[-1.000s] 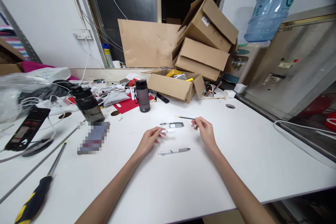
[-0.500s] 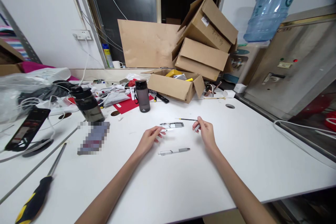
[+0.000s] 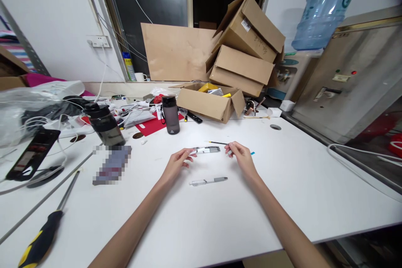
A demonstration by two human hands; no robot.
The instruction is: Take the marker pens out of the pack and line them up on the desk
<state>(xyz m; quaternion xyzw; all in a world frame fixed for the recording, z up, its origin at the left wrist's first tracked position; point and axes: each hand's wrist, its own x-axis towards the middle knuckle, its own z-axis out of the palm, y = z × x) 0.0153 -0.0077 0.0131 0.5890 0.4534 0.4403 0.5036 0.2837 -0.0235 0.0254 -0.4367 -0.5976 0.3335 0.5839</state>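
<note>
My left hand (image 3: 178, 165) is closed in a pinch on a pale pen barrel, whose outline blends with the pens behind it. Between the fingers of my right hand (image 3: 242, 158) is a thin dark pen refill (image 3: 218, 143), its yellowish tip pointing left. A short grey pen piece (image 3: 230, 151) also shows at those fingers. Just behind the hands, several white-and-grey pens (image 3: 209, 149) lie side by side on the white table. One more pen (image 3: 208, 181) lies nearer to me, touched by neither hand. A small blue bit (image 3: 252, 153) shows past my right hand.
Left on the table (image 3: 298, 184) are a screwdriver (image 3: 47, 228), a phone (image 3: 33, 155) on a stand and a dark bottle (image 3: 105, 125). Farther back stand a grey bottle (image 3: 171, 116) and an open cardboard box (image 3: 209, 102). Cables and clutter fill the back left.
My right hand has moved slightly left and lower, carrying the refill left. My left hand has shifted slightly up and left. The blue bit now shows beside my right hand.
</note>
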